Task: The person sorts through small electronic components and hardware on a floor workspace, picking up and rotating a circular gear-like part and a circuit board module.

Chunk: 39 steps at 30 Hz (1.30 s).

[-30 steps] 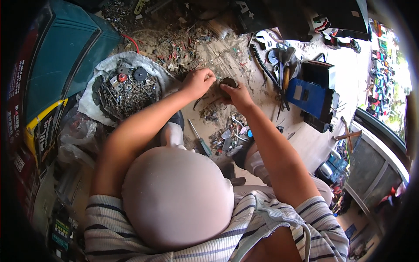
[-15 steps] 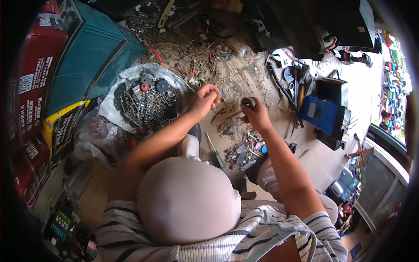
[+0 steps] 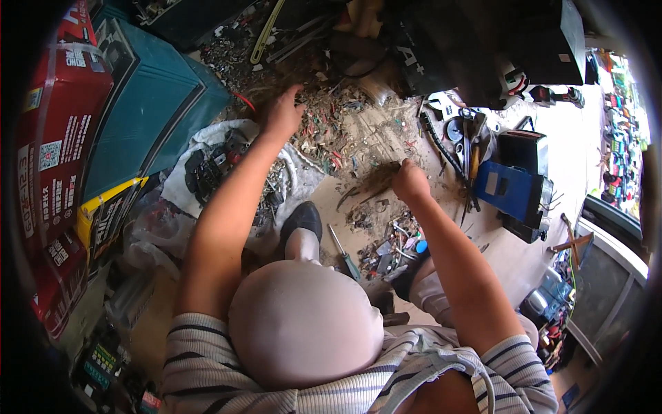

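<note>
My left hand (image 3: 283, 116) reaches over the far left part of the floor, at the edge of the scattered small scrap (image 3: 331, 114). Its thumb stands apart from the fingers, and nothing shows in it. My right hand (image 3: 412, 182) is closed, low over the middle of the floor. What it grips is mostly hidden; a blurred brownish patch shows beside its fingers. Under my left forearm lies a white sack (image 3: 186, 162) holding a heap of screws and small metal parts (image 3: 272, 196). A screwdriver (image 3: 345, 254) with a green handle lies between my feet.
A pile of mixed small parts (image 3: 393, 245) lies near my right foot. On the right are a blue-and-black box (image 3: 507, 183), an adjustable wrench (image 3: 445, 105) and other tools. Red boxes (image 3: 65, 131) and a teal case (image 3: 148, 90) stand on the left.
My left hand has moved away and to the left, from beside the sack to the far scrap, and its fingers have opened out. The dark round thing seen in my right hand is now hidden.
</note>
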Tool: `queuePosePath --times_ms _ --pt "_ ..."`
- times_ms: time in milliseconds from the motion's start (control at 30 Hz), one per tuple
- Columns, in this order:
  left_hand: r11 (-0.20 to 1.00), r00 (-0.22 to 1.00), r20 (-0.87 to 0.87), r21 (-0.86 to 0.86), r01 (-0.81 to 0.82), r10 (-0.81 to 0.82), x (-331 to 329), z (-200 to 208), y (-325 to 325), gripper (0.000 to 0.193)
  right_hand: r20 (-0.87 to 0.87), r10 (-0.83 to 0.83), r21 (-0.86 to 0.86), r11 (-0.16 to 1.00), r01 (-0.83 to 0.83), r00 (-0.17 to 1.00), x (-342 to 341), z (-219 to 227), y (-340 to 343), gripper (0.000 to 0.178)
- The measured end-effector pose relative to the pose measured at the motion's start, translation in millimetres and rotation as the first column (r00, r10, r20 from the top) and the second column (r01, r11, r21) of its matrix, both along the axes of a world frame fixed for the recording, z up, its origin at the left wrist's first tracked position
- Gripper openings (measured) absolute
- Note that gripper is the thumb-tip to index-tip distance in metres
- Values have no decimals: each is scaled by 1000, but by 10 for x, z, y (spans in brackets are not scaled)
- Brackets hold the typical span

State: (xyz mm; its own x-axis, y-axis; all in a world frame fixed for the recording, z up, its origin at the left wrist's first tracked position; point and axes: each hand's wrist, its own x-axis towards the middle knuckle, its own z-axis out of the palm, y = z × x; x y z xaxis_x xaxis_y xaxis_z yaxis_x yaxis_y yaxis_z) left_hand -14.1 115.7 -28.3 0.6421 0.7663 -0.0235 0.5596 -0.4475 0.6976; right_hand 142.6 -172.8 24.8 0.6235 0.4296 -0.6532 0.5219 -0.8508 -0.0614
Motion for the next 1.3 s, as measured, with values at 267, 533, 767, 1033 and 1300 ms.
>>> queuePosePath --times_ms 267,533,767,1033,1300 --pt "990 978 -177 61 128 -115 65 -86 53 30 -10 -8 -31 1000 8 1000 3 86 68 29" --pt "944 987 142 -330 -25 76 -81 41 148 29 -2 -15 -20 1000 15 1000 -5 -52 60 30" --pt "469 841 228 -883 -34 491 -229 311 160 13 -14 -9 -44 999 8 1000 13 20 74 32" --pt "990 989 -114 85 109 -99 -96 27 57 12 22 51 34 998 -52 998 1 79 50 26" --pt "980 997 25 -186 72 -69 -75 -136 82 15 -28 -8 -25 1000 8 1000 -5 133 148 33"
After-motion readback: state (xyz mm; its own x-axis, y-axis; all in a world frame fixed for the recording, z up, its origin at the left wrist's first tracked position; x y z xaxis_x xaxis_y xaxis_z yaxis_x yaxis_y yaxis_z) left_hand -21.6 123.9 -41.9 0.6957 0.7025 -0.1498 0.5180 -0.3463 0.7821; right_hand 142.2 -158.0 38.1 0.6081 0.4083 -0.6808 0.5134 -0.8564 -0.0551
